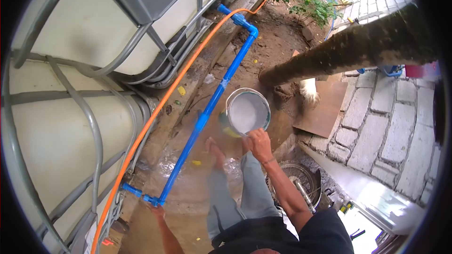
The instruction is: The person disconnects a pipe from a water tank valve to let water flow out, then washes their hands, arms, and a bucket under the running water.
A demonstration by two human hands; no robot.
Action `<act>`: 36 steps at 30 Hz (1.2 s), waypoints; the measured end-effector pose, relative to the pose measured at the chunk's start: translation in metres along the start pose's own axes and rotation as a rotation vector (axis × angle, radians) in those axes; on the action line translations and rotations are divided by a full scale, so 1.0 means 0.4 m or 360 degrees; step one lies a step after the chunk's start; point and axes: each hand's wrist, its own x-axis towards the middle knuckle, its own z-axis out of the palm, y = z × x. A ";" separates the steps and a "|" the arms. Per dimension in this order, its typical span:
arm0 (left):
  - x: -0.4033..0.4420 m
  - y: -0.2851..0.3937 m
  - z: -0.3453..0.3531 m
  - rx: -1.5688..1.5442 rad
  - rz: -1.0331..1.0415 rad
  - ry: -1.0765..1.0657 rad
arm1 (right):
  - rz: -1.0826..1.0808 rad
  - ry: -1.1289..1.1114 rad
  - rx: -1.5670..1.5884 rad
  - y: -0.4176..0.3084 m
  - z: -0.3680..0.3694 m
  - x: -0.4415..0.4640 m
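Observation:
A pale bucket (223, 121) with a wire handle hangs at mid-view, tilted a little, with whitish, cloudy contents. My right hand (259, 144) is closed on its near rim. Down at the lower left, my left hand (157, 211) reaches up to a blue pipe fitting (153, 200), its fingers against the underside and partly hidden. From that fitting a long blue pipe (201, 121) slants up to an elbow near the top. My feet are on wet ground below the bucket.
Large white caged tanks (66, 131) line the left, with an orange hose (176, 73) along them. A tree trunk (348, 49) leans in from the right. Nearby are a brown board (325, 110), a pale furry animal part (308, 91), a wheel (296, 178) and a block wall (395, 122).

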 end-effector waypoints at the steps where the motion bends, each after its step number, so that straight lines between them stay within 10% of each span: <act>1: -0.010 0.025 -0.018 0.0122 -0.0040 0.0039 | -0.0021 -0.0026 0.0027 0.018 0.027 0.004; 4: -0.126 0.337 -0.145 -0.0222 -0.0183 -0.0574 | -0.0095 -0.0088 0.0117 0.071 0.105 0.032; 6: -0.217 0.564 -0.090 -0.0028 -0.0114 -0.0364 | -0.0126 -0.0144 0.0193 0.093 0.143 0.040; 10: -0.230 0.761 0.156 -0.0152 0.0495 -0.0191 | -0.0139 -0.0369 0.0258 0.188 0.226 0.035; 12: -0.187 0.850 0.305 -0.0116 0.0635 -0.0747 | -0.0120 -0.0582 0.0294 0.213 0.250 0.039; 15: -0.155 1.053 0.449 -0.1772 -0.0162 -0.1233 | 0.0044 -0.0757 0.0435 0.248 0.299 0.077; 18: -0.110 1.102 0.546 -0.2311 -0.0560 -0.1231 | 0.0128 -0.0629 0.0636 0.322 0.377 0.162; 23: -0.049 1.351 0.637 -0.1624 -0.0530 -0.0792 | 0.0629 -0.1208 0.0889 0.614 0.549 0.469; 25: -0.061 1.639 0.612 -0.1521 -0.0555 -0.0722 | 0.0520 -0.0790 0.0380 0.763 0.589 0.639; 26: -0.068 1.779 0.601 -0.1521 -0.0524 -0.0686 | 0.0927 -0.1133 0.0265 0.858 0.627 0.738; 36: -0.298 2.577 0.280 -0.2325 0.0953 -0.0870 | 0.1364 -0.0534 0.0746 1.234 0.267 1.386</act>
